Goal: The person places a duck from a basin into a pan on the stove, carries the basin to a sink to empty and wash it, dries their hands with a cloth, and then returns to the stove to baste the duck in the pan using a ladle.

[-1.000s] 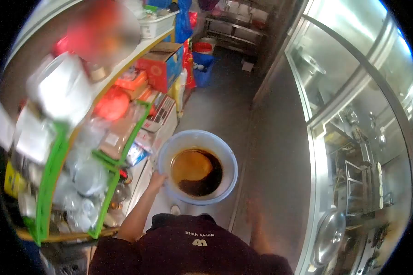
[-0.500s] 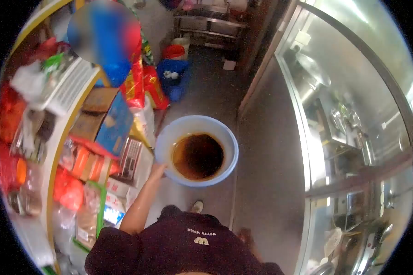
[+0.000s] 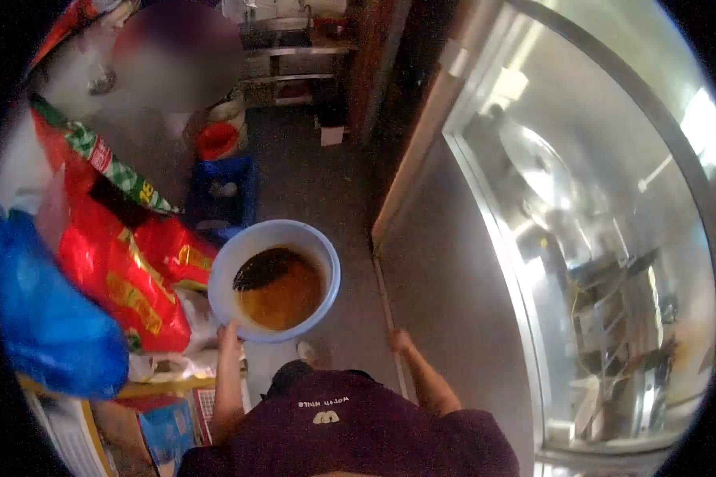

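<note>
A light blue basin (image 3: 332, 274) with dark brown liquid (image 3: 282, 298) in it is held out in front of the body. My left hand (image 3: 229, 332) grips its near left rim. To the right of the basin and apart from it, my right hand (image 3: 400, 341) hangs over the floor near the partition; its fingers look curled, but they are too small and blurred to show whether anything is in them.
Red bags (image 3: 119, 278) and a blue bag (image 3: 52, 318) line the left side. Ahead on the floor stands a blue crate (image 3: 221, 191) beside a red container (image 3: 218, 140). A glazed metal-framed partition (image 3: 493, 215) runs along the right. A metal shelf (image 3: 294, 77) stands at the back.
The view has moved forward along the passage, so the crate and red bags appear nearer. The basin now sits further left in view, and my right hand has come into clear sight.
</note>
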A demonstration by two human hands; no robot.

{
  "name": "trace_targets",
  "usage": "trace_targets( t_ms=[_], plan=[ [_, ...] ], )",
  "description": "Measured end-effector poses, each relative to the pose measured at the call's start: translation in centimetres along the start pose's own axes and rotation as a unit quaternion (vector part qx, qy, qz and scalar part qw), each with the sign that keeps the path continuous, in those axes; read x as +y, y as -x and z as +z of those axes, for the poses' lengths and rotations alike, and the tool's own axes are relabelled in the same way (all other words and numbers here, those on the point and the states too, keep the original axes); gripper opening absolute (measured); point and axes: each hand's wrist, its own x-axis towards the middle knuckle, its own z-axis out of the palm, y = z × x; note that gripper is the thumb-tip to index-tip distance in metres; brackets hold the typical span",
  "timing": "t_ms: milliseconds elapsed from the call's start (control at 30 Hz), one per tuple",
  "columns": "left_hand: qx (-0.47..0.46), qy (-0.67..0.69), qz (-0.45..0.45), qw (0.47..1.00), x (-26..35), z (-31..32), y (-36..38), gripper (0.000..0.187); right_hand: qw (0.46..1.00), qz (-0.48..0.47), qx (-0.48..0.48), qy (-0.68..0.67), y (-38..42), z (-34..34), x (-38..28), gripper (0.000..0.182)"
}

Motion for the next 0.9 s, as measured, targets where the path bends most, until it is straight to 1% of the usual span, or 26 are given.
trace_targets(
  t_ms=[33, 67, 100, 167, 267, 300, 367, 400, 433, 467, 500, 533, 567, 600, 633, 667, 733, 800, 867, 900],
  plan=[
    [0.069, -0.042, 0.009, 0.997, 4.1, 3.2, 1.0, 0.023, 0.985, 0.132, -0.018, -0.109, 0.9, -0.1, 0.2, 0.025],
    [0.052, -0.029, 0.009, 0.998, 7.0, 5.3, 0.3, 0.023, 0.947, 0.256, -0.012, -0.193, 1.8, -0.2, 0.5, 0.027],
    [0.036, -0.018, 0.013, 0.999, 9.7, 6.9, -1.0, 0.024, 0.927, 0.3, -0.012, -0.225, 2.6, -0.6, 0.6, 0.027],
    [0.02, 0.015, 0.041, 0.999, 13.4, 9.3, -4.8, 0.024, 0.905, 0.349, -0.019, -0.244, 3.3, -2.0, 0.9, 0.028],
    [0.016, 0.021, 0.017, 1.0, 17.4, 12.9, -13.4, 0.025, 0.879, 0.404, -0.031, -0.252, 0.7, -3.2, 0.3, 0.029],
    [0.009, 0.031, -0.02, 0.999, 19.3, 14.7, -15.0, 0.023, 0.874, 0.413, -0.035, -0.252, -1.6, -3.8, -0.5, 0.03],
    [0.019, 0.083, 0.033, 0.996, 22.5, 19.0, -17.5, 0.025, 0.876, 0.413, -0.042, -0.244, -6.8, -5.2, -1.6, 0.03],
    [0.027, 0.107, 0.055, 0.992, 23.1, 20.7, -18.9, 0.026, 0.88, 0.407, -0.047, -0.242, -10.4, -6.0, -2.5, 0.031],
    [0.024, 0.051, 0.022, 0.998, 21.5, 19.7, -25.8, 0.03, 0.886, 0.395, -0.05, -0.237, -14.0, -7.1, -3.6, 0.031],
    [0.014, -0.051, 0.111, 0.992, 19.3, 18.8, -31.3, 0.032, 0.897, 0.375, -0.051, -0.228, -17.9, -8.6, -5.0, 0.032],
    [0.005, -0.155, 0.198, 0.968, 18.0, 18.5, -34.6, 0.034, 0.908, 0.353, -0.055, -0.218, -22.3, -9.6, -6.2, 0.032],
    [0.034, -0.096, 0.081, 0.992, 21.4, 21.0, -34.7, 0.038, 0.923, 0.323, -0.056, -0.201, -27.0, -11.2, -7.8, 0.033],
    [0.076, -0.026, -0.033, 0.996, 25.3, 23.6, -34.4, 0.042, 0.941, 0.282, -0.054, -0.178, -32.2, -12.9, -9.9, 0.033],
    [0.075, -0.036, 0.019, 0.996, 29.2, 26.0, -32.4, 0.042, 0.964, 0.222, -0.049, -0.139, -37.7, -14.8, -12.5, 0.034],
    [0.072, -0.046, 0.064, 0.994, 31.6, 28.1, -30.7, 0.042, 0.982, 0.155, -0.038, -0.097, -43.7, -16.6, -15.3, 0.034],
    [0.073, -0.053, 0.083, 0.992, 32.4, 29.4, -31.8, 0.038, 0.994, 0.088, -0.021, -0.061, -49.7, -18.5, -19.9, 0.034],
    [0.073, -0.062, 0.106, 0.99, 32.6, 29.8, -37.1, 0.033, 0.999, -0.034, 0.025, -0.025, -60.3, -21.3, -30.9, 0.035],
    [0.066, -0.046, 0.13, 0.988, 32.9, 30.1, -43.5, 0.028, 0.985, -0.151, 0.077, -0.017, -68.0, -23.6, -43.6, 0.036],
    [0.044, 0.029, 0.175, 0.983, 32.8, 30.2, -51.3, 0.024, 0.956, -0.259, 0.14, -0.003, -73.1, -26.2, -54.9, 0.037],
    [0.092, 0.052, 0.119, 0.987, 34.7, 31.0, -53.6, 0.024, 0.937, -0.305, 0.173, 0.004, -75.7, -27.4, -60.0, 0.038]
  ],
)
